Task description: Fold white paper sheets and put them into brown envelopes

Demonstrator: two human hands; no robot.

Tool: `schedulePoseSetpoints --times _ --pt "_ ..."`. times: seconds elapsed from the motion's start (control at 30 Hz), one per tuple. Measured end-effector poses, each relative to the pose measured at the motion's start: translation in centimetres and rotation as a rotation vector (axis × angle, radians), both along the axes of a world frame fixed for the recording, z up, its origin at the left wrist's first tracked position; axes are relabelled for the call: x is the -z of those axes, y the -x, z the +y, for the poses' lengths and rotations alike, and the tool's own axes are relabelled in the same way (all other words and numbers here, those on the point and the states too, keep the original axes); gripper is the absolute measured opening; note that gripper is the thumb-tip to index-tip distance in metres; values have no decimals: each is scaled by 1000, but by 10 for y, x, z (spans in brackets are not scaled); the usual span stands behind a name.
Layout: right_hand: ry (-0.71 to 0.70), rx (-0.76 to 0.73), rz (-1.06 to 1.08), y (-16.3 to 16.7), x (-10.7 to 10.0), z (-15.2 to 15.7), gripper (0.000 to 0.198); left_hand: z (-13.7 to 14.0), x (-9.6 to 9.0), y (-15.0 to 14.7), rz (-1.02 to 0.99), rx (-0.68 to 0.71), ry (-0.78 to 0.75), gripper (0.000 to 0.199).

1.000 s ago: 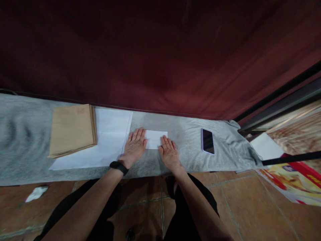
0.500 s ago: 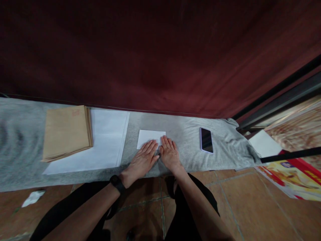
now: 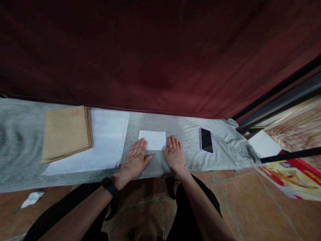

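Note:
A small white piece of paper (image 3: 155, 140), which looks folded, lies flat on the grey cloth (image 3: 189, 127) in front of me. My left hand (image 3: 135, 158) rests palm down with its fingers out straight, the fingertips over the paper's lower left corner. Just beside the paper's right edge, my right hand (image 3: 174, 153) lies flat with the fingers stretched and the thumb near the lower right corner. Neither hand grips anything.
On the left, a stack of brown envelopes (image 3: 66, 132) lies on large white sheets (image 3: 110, 137). A phone (image 3: 206, 140) sits to the right. Behind the cloth rises a dark red curtain (image 3: 160, 67). A colourful box (image 3: 293, 177) stands on the tiled floor at the right.
Both hands have moved apart, the left one to the left and the right one to the right, uncovering the middle of the paper. The paper itself has hardly moved.

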State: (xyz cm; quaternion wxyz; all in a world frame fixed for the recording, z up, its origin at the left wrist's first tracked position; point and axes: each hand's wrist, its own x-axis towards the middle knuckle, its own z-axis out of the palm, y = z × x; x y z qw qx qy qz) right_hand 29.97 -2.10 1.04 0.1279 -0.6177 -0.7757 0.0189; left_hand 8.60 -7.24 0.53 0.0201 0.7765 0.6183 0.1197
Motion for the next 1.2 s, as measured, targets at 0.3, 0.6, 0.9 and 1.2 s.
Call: schedulePoseSetpoints --times 0.3,0.6,0.9,1.2 --pt "31 -366 96 23 -15 -5 53 -2 -7 -6 28 6 2 58" --pt "55 -292 54 25 -3 -7 53 1 -12 -3 33 -60 11 59" --pt "63 -198 137 32 -15 6 43 38 -25 -17 29 35 -54 55" --pt "64 -277 226 53 -18 21 46 51 -9 -28 10 43 62 58"
